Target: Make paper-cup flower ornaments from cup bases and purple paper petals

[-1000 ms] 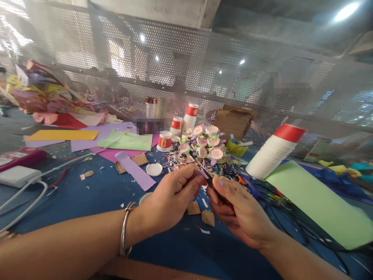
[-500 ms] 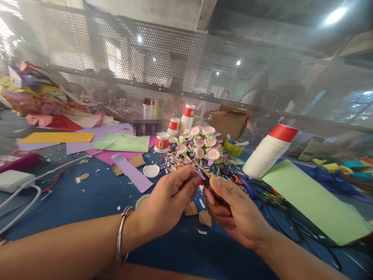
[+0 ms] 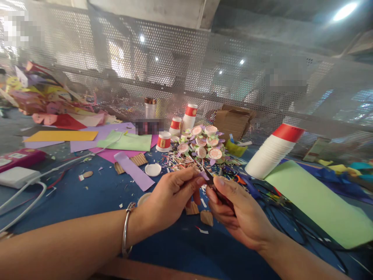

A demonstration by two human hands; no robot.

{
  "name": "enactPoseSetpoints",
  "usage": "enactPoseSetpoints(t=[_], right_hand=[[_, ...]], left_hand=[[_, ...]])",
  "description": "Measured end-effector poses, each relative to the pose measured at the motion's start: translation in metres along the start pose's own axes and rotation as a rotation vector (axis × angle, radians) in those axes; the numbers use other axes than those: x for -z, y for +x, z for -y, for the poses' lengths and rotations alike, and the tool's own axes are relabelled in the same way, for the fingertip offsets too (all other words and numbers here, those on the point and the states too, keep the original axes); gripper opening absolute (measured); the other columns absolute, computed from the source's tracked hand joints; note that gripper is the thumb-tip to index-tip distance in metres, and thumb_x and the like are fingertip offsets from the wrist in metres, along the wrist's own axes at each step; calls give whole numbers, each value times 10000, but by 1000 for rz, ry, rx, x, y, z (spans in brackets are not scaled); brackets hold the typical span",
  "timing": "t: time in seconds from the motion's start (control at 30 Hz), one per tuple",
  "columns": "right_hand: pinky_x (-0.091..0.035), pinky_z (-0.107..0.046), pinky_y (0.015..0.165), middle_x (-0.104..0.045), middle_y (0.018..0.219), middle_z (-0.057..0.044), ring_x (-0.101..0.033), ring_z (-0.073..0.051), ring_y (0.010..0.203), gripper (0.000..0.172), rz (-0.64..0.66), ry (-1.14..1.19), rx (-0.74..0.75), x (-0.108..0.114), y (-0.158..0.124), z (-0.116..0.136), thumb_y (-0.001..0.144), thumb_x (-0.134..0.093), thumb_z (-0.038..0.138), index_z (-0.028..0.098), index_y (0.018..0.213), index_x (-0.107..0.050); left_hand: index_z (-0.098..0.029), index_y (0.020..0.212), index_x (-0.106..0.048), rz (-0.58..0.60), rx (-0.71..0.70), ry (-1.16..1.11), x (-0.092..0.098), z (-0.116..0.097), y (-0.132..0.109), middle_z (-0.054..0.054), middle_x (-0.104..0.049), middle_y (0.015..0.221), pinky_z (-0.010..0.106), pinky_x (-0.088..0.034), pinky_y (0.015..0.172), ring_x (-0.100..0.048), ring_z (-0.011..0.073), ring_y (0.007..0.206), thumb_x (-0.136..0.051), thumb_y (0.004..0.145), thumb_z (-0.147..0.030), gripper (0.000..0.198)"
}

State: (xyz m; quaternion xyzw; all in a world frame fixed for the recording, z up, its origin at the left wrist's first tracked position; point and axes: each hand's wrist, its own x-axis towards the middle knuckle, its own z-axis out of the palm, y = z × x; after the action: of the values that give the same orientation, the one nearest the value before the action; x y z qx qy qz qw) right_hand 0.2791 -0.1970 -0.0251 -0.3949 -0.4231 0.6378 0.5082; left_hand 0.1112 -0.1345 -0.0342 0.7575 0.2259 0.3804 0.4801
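Between the thumb and fingertips of my left hand [image 3: 175, 196] is a small piece of purple paper [image 3: 203, 175]. My right hand [image 3: 236, 206] is wrapped round dark scissors [image 3: 209, 177], whose handles are mostly hidden by the fingers. The blade tip lies right beside the purple paper. Just beyond my hands is a cluster of small paper-cup pieces [image 3: 201, 142] with printed round faces and green and purple paper petals. Paper scraps [image 3: 182, 161] are strewn in front of it. Below my fingers lie small pieces of corrugated cardboard [image 3: 206, 218].
A tilted stack of paper cups [image 3: 272, 151] stands right, beside green paper [image 3: 317, 204] and black cables [image 3: 279, 221]. Left are a purple strip [image 3: 134, 171], coloured sheets [image 3: 61, 135] and a white charger [image 3: 19, 177] with its cable. Perforated metal [image 3: 175, 58] rises behind.
The whole view has shifted slightly, so things sit a little further right. The scissor blade looks slightly more apart from the purple paper; both hands keep their grip.
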Motion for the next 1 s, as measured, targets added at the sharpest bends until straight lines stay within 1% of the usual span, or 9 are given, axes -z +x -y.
enactPoseSetpoints(t=[0.13,0.33,0.47,0.6,0.9,1.0], right_hand=[[-99,-121,330,-284,490,108,-136,-13,392,452,-5,-1,16,-1,1,0,866,-697,552,159,681,-573],[-99,-122,329,-279,488,109,-136,-11,386,463,7,-2,18,-1,2,0,881,-677,557,160,673,-560],[-95,-120,328,-263,488,113,-129,-9,383,462,9,5,13,-1,3,-1,879,-680,555,162,671,-552],[-94,-121,331,-256,485,116,-125,-8,383,476,9,-12,16,-1,4,-2,877,-676,565,161,664,-542],[-76,-141,339,-273,494,113,-120,-17,386,467,3,-60,24,-1,5,0,894,-654,562,173,672,-521],[-72,-147,341,-268,494,115,-115,-18,385,465,-9,-78,41,-1,6,-1,893,-658,555,174,666,-518]], left_hand=[[-166,733,-580,-13,20,24,0,-1,0,-40,-606,621,124,-382,451,-485,22,466,-455,1023,-397,391],[-163,804,-633,48,121,-128,0,0,1,-31,-615,594,112,-389,411,-502,32,437,-482,1003,-455,385],[-156,788,-634,55,131,-184,-1,2,2,-16,-628,599,113,-429,438,-526,37,452,-490,996,-475,408],[-148,777,-640,50,125,-187,-1,3,3,-8,-633,596,116,-449,448,-537,41,452,-485,997,-473,422],[-156,731,-604,47,146,-146,3,-2,4,-9,-643,591,112,-389,386,-536,45,432,-489,993,-437,400],[-161,734,-596,54,145,-127,4,-2,3,-12,-646,601,121,-400,399,-546,49,438,-483,996,-442,401]])
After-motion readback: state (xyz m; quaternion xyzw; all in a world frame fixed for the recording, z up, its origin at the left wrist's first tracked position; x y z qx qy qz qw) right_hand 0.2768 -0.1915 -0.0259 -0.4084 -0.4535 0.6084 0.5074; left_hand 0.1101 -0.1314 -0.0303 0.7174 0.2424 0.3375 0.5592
